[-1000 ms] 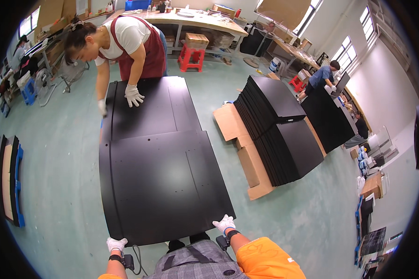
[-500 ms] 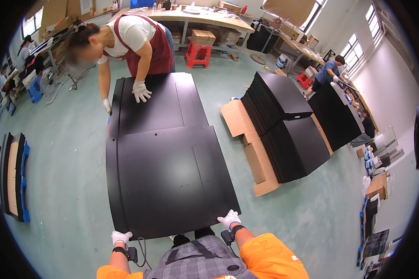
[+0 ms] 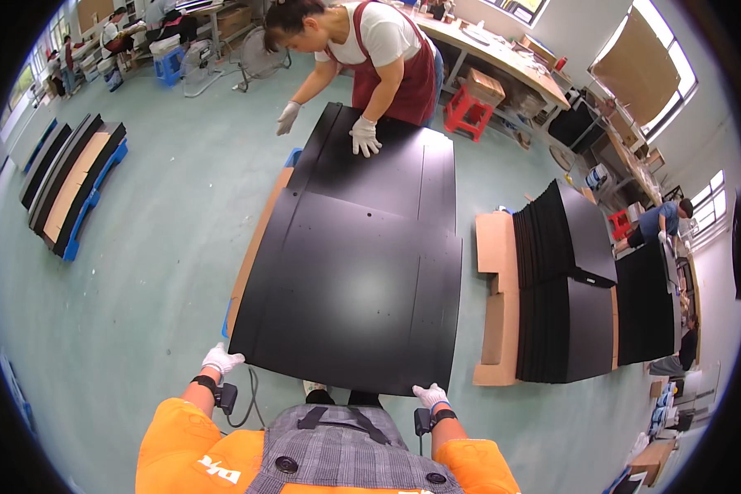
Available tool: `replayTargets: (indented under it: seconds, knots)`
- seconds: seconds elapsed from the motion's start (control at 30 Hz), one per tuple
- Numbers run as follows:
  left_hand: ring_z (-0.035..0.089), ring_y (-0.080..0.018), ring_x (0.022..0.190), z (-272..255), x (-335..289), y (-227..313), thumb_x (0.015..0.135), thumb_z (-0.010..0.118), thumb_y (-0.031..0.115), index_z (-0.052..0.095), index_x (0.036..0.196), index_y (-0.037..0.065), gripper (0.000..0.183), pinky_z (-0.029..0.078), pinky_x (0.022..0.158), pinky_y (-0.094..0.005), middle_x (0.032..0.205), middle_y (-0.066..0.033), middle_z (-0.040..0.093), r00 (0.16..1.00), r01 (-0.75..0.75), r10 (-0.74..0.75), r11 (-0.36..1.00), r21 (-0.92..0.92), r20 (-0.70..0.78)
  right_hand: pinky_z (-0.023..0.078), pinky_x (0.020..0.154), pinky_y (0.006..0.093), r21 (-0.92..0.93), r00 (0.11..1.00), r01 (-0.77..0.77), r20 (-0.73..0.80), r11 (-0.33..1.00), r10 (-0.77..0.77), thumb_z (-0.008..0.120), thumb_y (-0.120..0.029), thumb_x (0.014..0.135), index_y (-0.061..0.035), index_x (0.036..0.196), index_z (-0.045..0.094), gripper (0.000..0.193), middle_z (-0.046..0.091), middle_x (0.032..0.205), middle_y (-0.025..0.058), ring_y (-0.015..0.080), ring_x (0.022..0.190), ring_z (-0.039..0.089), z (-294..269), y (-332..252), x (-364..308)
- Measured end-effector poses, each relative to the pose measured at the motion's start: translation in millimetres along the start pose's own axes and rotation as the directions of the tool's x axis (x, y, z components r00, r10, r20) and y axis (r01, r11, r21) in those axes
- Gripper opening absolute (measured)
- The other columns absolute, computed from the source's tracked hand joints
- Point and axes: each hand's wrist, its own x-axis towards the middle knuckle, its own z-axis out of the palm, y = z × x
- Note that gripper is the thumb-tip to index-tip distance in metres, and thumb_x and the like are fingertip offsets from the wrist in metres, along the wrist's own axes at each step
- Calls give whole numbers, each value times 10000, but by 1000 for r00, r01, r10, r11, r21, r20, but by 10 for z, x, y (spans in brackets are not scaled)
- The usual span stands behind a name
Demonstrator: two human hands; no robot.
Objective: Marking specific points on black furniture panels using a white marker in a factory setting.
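Observation:
A wide matte black panel [image 3: 350, 272] lies flat at waist level before me. My left hand [image 3: 223, 359], in a white knit glove, grips its near left corner. At the near right corner my right hand [image 3: 431, 395], gloved the same way, has its fingers closed on the edge, the tips hidden beneath. Beyond the seam is a second black panel [image 3: 387, 165]. A co-worker in a dark red apron stands at its far end, one gloved hand [image 3: 365, 137] flat on top and the other gloved hand [image 3: 287, 118] held off the left edge.
Brown board [image 3: 259, 247] and a blue pallet edge [image 3: 226, 319] show below the panels' left side. To the right, black panels [image 3: 552, 329] stand stacked on cardboard [image 3: 496, 329]. Another pallet load [image 3: 78, 185] sits at left. Behind are a workbench [image 3: 502, 53] and a red stool [image 3: 468, 115].
My view has swung, so the panels appear farther right and angled. The co-worker's hand at the left edge has come off it. Both my hands keep their hold on the near panel.

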Motion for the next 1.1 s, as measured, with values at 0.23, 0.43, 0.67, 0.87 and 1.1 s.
replayTargets:
  seconds: [0.23,0.43,0.67,0.87,1.1]
  knots:
    - [568,-350,1130,-726,-314,-26,809,524,518,611,1186,37,618,433,969,-425,1208,-199,602,972,-202,169,954,223,162,419,991,410,-230,988,156,35,961,-152,520,-567,844,12,1191,596,679,595,1183,252,374,1176,525,3,-72,320]
    - [580,-346,1104,-1432,-458,455,852,536,470,566,1220,41,566,460,929,-405,1193,-190,609,880,-474,461,843,256,110,493,627,408,74,940,336,39,939,-339,528,-427,909,1,936,637,443,627,755,120,269,655,619,-222,61,495]
    - [590,-221,1073,-2027,-657,665,889,580,426,519,1303,43,568,464,936,-324,1231,-93,599,895,-446,436,871,-205,-94,351,415,307,403,919,120,300,907,-255,546,-310,944,-64,1021,590,261,392,591,-4,145,453,400,-163,-191,634]
    - [572,-99,877,-2321,-790,727,901,628,313,576,1170,73,365,498,831,-271,991,9,605,897,-408,369,478,-778,-244,419,531,260,384,747,500,264,776,-611,554,-280,936,4,1029,627,308,508,665,-8,95,565,481,-304,-1511,-383]
    - [616,-231,1064,-2360,-1497,1010,885,599,415,610,1205,66,473,475,936,-334,1174,-104,645,698,-716,715,697,-32,-30,508,793,274,315,562,664,388,678,-731,615,-346,908,-20,1209,610,443,678,1026,55,115,839,614,-299,-2166,-988]
